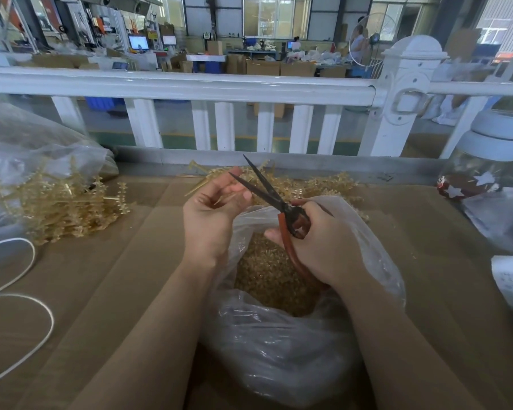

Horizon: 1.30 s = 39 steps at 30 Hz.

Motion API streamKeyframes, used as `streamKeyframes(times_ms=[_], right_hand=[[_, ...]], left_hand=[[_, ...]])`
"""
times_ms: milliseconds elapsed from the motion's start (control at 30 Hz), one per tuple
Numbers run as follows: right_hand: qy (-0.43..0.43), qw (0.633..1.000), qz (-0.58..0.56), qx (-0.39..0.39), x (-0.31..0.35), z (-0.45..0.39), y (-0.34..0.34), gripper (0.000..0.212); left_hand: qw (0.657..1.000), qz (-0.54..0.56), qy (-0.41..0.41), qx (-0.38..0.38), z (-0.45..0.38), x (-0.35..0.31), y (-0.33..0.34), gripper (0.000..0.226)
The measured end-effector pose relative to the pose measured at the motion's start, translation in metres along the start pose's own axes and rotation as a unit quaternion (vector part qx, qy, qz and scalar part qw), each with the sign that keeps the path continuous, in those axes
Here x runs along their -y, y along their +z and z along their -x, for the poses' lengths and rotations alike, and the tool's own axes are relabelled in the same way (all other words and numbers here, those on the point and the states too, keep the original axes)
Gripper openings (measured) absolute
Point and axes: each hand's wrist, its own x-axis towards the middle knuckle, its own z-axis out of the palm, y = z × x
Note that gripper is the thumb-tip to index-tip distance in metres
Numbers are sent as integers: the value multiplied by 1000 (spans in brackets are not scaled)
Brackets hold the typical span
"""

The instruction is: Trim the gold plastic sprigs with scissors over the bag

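Note:
My right hand grips the red handles of black-bladed scissors, whose blades stand apart and point up-left. My left hand curls its fingers round a thin gold sprig stem right beside the blades. Both hands hover over an open clear plastic bag holding a heap of small gold trimmed pieces. A pile of gold sprigs lies at the left, and another gold pile sits behind the bag.
Brown cardboard covers the table. A white cord loops at the left, beside a large clear bag. A jar with a white lid stands at the right. A white railing runs along the far edge.

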Motion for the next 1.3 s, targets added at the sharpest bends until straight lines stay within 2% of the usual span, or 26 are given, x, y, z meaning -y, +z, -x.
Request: streamKeyframes(times_ms=[200,400,633,1100,1300], right_hand=[[-22,1000,19,-8,0,0,3,60],[-31,998,40,-25,-1,1,5,60],[-29,997,55,-45,2,1,4,84],[-57,994,48,-83,3,4,4,75],[-44,993,70,-79,4,4,3,76]], left_hand=[[999,11,12,-33,-1,1,-1,38],[999,9,17,-35,-1,0,3,39],[999,-14,33,-20,-1,0,2,39],[999,1,37,-29,-2,1,3,43],[999,3,37,-31,-3,2,1,43]])
